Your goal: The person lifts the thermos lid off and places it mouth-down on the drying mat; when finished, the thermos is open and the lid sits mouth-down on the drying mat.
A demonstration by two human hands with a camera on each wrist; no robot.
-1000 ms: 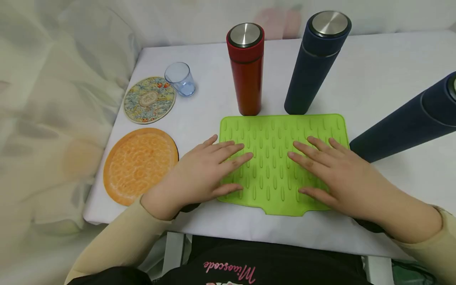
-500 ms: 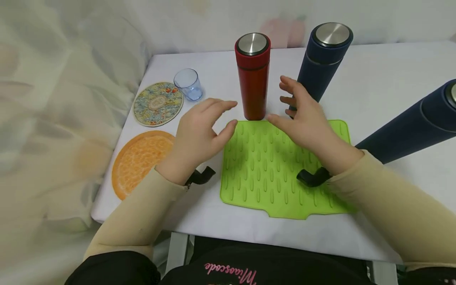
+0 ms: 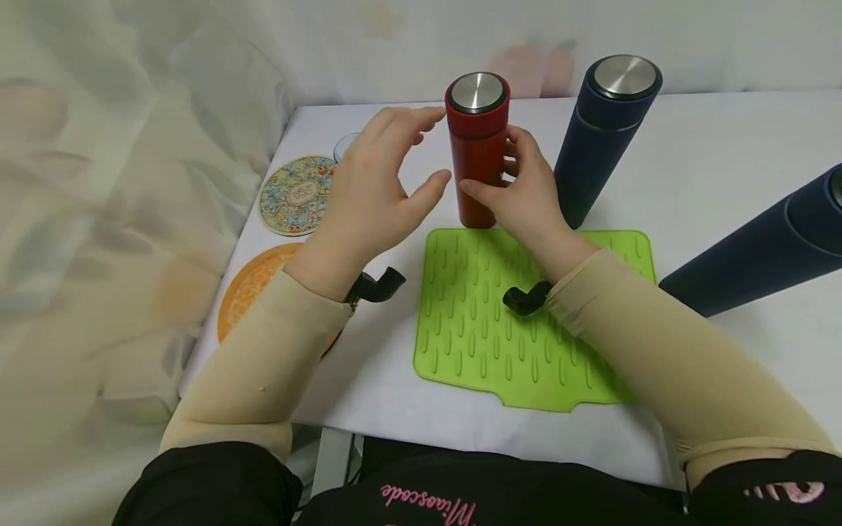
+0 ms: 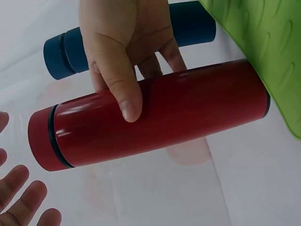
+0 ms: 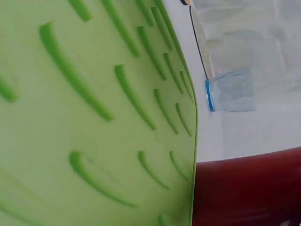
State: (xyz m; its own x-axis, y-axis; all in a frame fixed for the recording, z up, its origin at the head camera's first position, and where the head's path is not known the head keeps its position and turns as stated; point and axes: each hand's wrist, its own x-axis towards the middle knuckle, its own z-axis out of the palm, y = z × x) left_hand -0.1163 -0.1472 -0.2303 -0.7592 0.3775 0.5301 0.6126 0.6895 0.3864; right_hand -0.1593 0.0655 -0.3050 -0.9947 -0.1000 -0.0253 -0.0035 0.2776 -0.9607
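Gripping the red flask (image 3: pixel 478 155) upright just beyond the mat (image 3: pixel 473 314) with our right hand (image 3: pixel 529 191), left hand (image 3: pixel 378 179) wide and holding nothing beside it, we risk toppling the adjacent blue flask (image 3: pixel 600 139) if our grip swings right.

I find one word that can be read: "Miaoscode", in pink lettering (image 3: pixel 427 504) across my black top (image 3: pixel 546 489), standing upside down as I look down on it. On my black right sleeve (image 3: pixel 726 493) I note a pink marking (image 3: pixel 792 491); I cannot make it out. The patterned coaster (image 3: pixel 292 212) bears a central oval, its detail too small for me to read.
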